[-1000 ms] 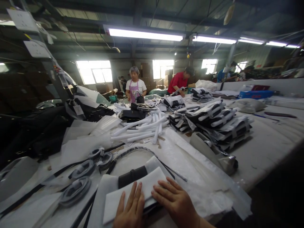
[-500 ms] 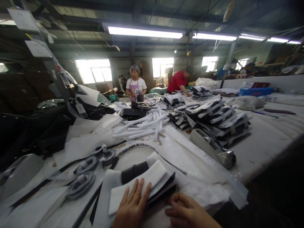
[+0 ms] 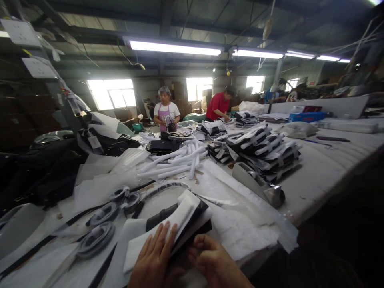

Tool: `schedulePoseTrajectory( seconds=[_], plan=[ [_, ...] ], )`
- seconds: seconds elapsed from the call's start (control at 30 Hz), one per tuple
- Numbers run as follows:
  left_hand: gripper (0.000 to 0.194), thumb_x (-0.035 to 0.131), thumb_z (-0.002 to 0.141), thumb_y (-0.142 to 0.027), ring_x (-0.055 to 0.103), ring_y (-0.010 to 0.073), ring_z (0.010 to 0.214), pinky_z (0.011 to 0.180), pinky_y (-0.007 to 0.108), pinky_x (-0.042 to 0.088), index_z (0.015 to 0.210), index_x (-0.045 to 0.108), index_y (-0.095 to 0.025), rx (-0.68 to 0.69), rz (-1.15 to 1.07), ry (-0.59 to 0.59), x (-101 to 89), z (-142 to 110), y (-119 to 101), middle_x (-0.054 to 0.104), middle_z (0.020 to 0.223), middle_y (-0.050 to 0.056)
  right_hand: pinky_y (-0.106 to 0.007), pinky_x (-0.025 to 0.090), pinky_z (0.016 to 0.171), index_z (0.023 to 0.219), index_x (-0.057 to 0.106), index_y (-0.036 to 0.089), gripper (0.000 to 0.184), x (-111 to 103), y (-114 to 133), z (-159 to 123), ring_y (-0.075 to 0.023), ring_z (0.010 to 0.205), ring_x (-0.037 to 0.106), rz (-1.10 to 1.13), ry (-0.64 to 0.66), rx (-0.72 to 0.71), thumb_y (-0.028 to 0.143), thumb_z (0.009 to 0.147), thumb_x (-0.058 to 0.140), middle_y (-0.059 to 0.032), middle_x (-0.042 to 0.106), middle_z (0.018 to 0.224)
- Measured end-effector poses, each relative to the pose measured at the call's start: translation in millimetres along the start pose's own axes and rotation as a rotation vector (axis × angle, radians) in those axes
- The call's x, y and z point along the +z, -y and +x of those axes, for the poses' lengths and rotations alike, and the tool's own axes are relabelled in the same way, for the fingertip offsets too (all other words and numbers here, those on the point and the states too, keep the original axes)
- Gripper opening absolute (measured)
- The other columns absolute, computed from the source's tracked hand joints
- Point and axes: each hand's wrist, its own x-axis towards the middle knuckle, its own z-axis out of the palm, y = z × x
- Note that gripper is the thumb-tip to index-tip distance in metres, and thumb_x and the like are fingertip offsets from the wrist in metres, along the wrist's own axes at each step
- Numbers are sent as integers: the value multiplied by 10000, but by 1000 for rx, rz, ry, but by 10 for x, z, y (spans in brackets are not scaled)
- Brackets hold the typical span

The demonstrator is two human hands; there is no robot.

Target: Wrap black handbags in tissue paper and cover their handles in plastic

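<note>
A black bag [image 3: 192, 239] with white padding lies near the table's front edge. Across its top is a folded white foam sheet [image 3: 162, 232]. Pressed flat on this sheet is my left hand [image 3: 156, 252], its fingers stretched out. My right hand [image 3: 214, 258] is at the bag's near right edge with fingers curled in; what they pinch, if anything, is hidden. The bag's dark layers stand apart at that edge. Behind the foam shows a black rolled part [image 3: 160, 216], and a wrapped handle [image 3: 168, 186] arches beyond it.
Coiled grey-wrapped straps [image 3: 96, 239] lie left. White tubes [image 3: 171, 166] and a stack of wrapped bags [image 3: 261, 148] are farther back. A tape dispenser [image 3: 261, 184] stands right, by plastic film [image 3: 240, 204]. Two co-workers, one in a purple apron [image 3: 163, 114], one in red [image 3: 219, 105], stand across the table.
The view has turned slightly right. My right hand has come closer to the bag's edge, and the layers there have lifted and spread apart. My left hand stays on the foam sheet.
</note>
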Motion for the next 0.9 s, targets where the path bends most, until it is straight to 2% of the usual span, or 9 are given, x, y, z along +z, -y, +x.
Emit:
schedulePoseTrajectory(
  seconds=[0.07,0.23,0.33,0.4,0.5,0.63,0.73,0.83,0.9],
  plan=[
    [800,354,928,-658,575,256,1268,913,357,571,1484,359,-84,12,-13,-51,29,-6,35,536,1445,122,-328,541,871,831,553,224,325,14,-23,13,-228,1002,687,-67,1,-35,113,525,548,-44,726,938],
    [587,364,957,-241,552,226,1295,977,346,523,1525,274,-122,-94,-48,-58,145,-43,-32,538,1447,118,-384,555,922,908,604,205,184,-118,72,-29,-267,1086,686,-382,29,-127,169,727,616,-70,743,1059],
    [611,359,929,-145,536,206,1312,1006,339,509,1532,265,-181,-135,-84,-25,138,-37,-64,518,1471,79,-449,535,984,1104,676,215,253,-447,289,-112,-289,1102,679,-1012,-24,-368,252,855,649,-87,734,1146],
    [631,374,914,-126,543,200,1304,999,330,518,1532,263,-184,-176,-100,-7,107,-11,-44,509,1479,72,-565,426,1093,1262,641,252,396,-735,438,-146,-333,1252,583,-1481,-67,-551,213,869,663,-88,669,1299],
    [650,407,901,-147,563,199,1283,968,311,544,1533,255,-165,-236,-122,0,68,48,25,498,1487,79,-658,358,1111,1265,637,254,457,-1069,576,-122,-368,1307,524,-1883,-21,-689,141,828,710,-64,667,1309],
    [685,424,886,-144,572,195,1273,947,313,561,1541,225,-180,-265,-162,11,56,103,78,507,1481,74,-585,346,1148,958,702,253,168,-1078,601,-47,-279,1179,646,-1905,11,-867,110,886,649,19,777,1028],
    [711,422,876,-113,550,189,1296,969,317,550,1547,203,-204,-285,-195,24,55,106,75,497,1489,67,-518,338,1166,915,678,251,186,-847,557,-75,-221,1107,687,-1771,-23,-914,94,918,578,34,775,953],
    [706,436,878,-145,558,195,1287,957,313,557,1545,213,-204,-296,-216,16,68,91,88,497,1489,70,-359,441,1102,934,682,268,118,-614,503,-170,-149,935,737,-1655,223,-803,179,921,605,55,776,955],
    [709,450,871,-165,575,200,1268,932,304,570,1542,226,-191,-292,-215,8,90,76,111,501,1484,75,-238,543,936,904,705,283,66,-511,488,-210,-117,772,745,-1625,413,-686,284,919,640,75,782,873]
  ],
)
